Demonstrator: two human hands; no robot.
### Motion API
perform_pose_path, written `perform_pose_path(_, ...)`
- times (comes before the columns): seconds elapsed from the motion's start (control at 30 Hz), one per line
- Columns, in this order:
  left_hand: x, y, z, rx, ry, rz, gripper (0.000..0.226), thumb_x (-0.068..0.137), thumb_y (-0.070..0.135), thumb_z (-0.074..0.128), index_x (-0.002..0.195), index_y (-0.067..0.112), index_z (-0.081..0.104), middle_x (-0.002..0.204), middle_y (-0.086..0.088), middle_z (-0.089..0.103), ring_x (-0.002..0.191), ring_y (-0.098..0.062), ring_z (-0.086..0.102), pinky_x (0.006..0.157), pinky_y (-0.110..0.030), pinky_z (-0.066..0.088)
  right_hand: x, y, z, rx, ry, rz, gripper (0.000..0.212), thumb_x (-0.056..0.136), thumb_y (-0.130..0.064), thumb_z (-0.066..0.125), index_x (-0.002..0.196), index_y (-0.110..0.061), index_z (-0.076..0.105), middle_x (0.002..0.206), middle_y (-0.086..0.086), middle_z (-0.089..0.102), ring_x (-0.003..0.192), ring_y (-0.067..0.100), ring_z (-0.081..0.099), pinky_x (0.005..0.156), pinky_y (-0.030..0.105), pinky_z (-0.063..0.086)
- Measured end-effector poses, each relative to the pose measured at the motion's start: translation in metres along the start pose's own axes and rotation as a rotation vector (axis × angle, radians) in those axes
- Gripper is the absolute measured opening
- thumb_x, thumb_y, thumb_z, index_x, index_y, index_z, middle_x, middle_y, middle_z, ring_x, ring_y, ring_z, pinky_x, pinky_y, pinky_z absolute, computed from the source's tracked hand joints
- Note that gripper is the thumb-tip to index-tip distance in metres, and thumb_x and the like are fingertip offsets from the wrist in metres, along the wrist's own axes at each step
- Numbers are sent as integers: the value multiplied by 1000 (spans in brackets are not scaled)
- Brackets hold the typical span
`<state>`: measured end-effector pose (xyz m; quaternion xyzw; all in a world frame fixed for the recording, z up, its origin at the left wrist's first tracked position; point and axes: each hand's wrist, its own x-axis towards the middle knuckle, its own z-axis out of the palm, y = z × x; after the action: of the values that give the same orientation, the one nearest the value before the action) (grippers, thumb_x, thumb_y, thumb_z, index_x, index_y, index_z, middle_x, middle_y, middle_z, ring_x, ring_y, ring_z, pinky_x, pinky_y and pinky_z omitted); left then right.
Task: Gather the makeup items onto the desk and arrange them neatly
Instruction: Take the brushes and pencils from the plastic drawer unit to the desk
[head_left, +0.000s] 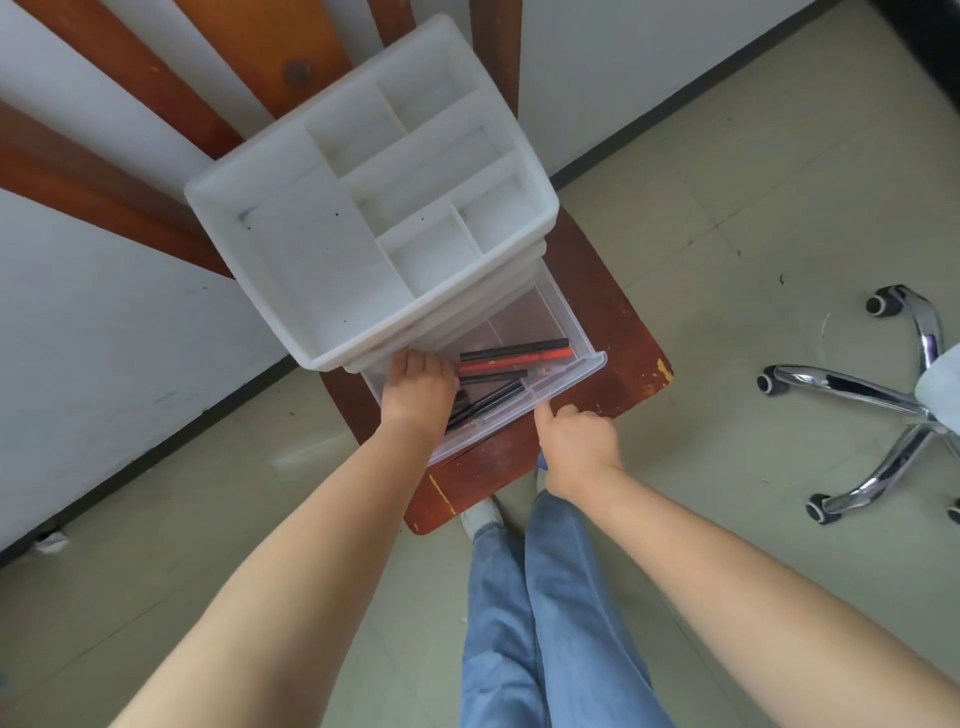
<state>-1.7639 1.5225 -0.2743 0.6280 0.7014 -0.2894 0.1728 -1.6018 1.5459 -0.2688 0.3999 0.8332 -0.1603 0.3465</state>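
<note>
Chair seat (597, 312), tiled floor (727, 208), white wall (104, 312)

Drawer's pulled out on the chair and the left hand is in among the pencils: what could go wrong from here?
1. The clear drawer juts well out of the white organizer; only the right hand steadies its front lip, so pulling further might drop it.
2. The organizer sits on a wooden chair seat, not a desk; a tug could tip it forward.
3. The left hand covers the pencils, so a blind grab may miss some.
</note>
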Motion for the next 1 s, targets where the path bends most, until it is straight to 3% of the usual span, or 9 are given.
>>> perform_pose_path(0.07,-3,-1,6,4,-17,44,35,86,3,46,121,4,44,118,-10,54,116,-29,45,114,-43,10,0,2,1,6,-4,-7,63,74,-15,63,125,-9,27,107,13,53,92,27,58,62,28,35)
perform_pose_path(0.2,-6,-10,11,-287,-102,53,34,86,15,48,119,9,46,121,-11,49,114,-30,44,91,-35,37,0,6,-1,43,5,-32,55,74,-14,63,119,-9,32,107,13,53,92,28,57,62,30,35)
perform_pose_path(0.27,-5,-11,7,-403,-164,58,24,85,20,49,107,11,49,108,-11,53,103,-31,51,77,-32,38,0,5,-1,49,8,-41,54,74,-13,63,117,-8,32,108,13,53,92,28,57,62,30,35)
perform_pose_path(0.37,0,-10,4,-553,-273,2,16,84,27,52,86,16,40,84,-4,49,83,-26,51,69,-30,38,1,2,-1,42,28,-32,59,74,-16,64,122,-6,29,109,13,53,93,28,58,62,29,34)
perform_pose_path(0.5,6,-6,2,-664,-304,-39,23,82,36,57,87,16,46,84,-1,50,80,-20,49,69,-28,38,7,4,-5,31,53,-29,67,73,-17,65,126,-4,27,109,14,53,93,29,57,62,30,34)
perform_pose_path(0.63,6,2,-1,-670,-334,-9,33,89,38,50,103,8,52,88,-3,46,96,-25,53,73,-27,36,8,7,-6,9,53,-45,65,71,-19,68,122,-5,30,108,13,53,92,28,57,62,30,34)
perform_pose_path(0.73,8,-1,0,-803,-359,-66,31,84,35,58,105,13,50,89,0,50,95,-22,53,75,-26,37,9,6,-5,4,62,-56,64,71,-18,67,121,-4,30,109,14,53,93,28,57,62,30,33)
perform_pose_path(0.87,12,-3,-1,-966,-429,-80,24,79,23,65,93,19,46,76,7,50,84,-17,49,74,-26,37,11,7,-4,40,66,-60,62,72,-15,64,122,-5,30,110,14,52,94,29,56,62,31,33)
perform_pose_path(1.0,13,-4,-2,-1004,-448,-36,39,76,14,66,108,17,44,94,-1,52,90,-19,49,78,-27,38,9,13,-2,149,46,-82,53,72,-16,64,115,-9,34,106,13,53,91,30,57,61,30,35)
